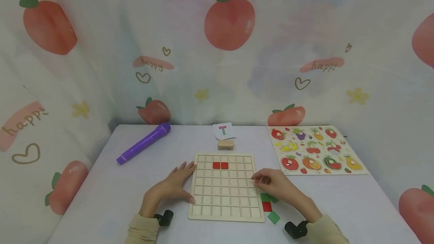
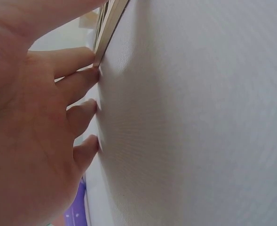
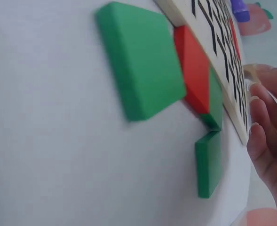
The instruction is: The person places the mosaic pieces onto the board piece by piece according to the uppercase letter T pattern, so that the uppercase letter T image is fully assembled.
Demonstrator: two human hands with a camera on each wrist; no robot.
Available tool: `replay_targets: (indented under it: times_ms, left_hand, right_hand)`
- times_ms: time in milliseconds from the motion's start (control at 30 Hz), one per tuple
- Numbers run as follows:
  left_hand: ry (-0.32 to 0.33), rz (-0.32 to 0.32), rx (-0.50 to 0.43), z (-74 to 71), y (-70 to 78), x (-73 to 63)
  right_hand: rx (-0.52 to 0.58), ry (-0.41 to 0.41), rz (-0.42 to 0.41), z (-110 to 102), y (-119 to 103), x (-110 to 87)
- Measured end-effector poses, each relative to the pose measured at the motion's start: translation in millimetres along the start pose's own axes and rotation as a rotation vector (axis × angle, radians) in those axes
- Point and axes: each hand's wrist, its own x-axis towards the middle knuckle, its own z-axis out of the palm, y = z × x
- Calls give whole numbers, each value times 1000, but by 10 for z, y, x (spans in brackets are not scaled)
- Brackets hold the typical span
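Observation:
A pale wooden grid board (image 1: 217, 211) lies on the table, with two red tiles (image 1: 220, 165) side by side in its second row from the far edge. My left hand (image 1: 174, 183) is spread flat along the board's left side, index fingertip and thumb right at the edge. At the right edge, my right hand (image 1: 272, 183) hovers with loosely bent fingers, and no tile shows between them. Below that hand lie loose tiles: a red tile (image 3: 192, 70), a near green tile (image 3: 147, 61) and two more green ones, one partly hidden behind the red tile.
Behind the board stands a small wooden block (image 1: 225, 145), with a pattern card (image 1: 223, 132) showing red and green squares beyond it. A purple toy microphone (image 1: 144, 143) lies at the back left. At the back right is a fruit puzzle board (image 1: 317, 150).

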Motion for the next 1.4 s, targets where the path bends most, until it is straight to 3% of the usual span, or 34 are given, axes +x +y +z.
replay_targets:
  times_ms: [367,667,833,1167,1400]
  left_hand:
    - [0,-18,-14,4,-4,0]
    - [-17,-9,-8,-19,45,5]
    - [-6,-28,-16,-23,45,-7]
    - [13,-39,-31,4,25,-6]
    - [9,-41,-12,14,17,6]
  right_hand:
    - [22,-8,52,43,106,-361]
    - [25,1,3,-14,127,-587]
    - [15,4,-31,15,125,-630]
    - [-45,11,-18,79,92,-620]
    - [-126,25,45,120,9,-642]
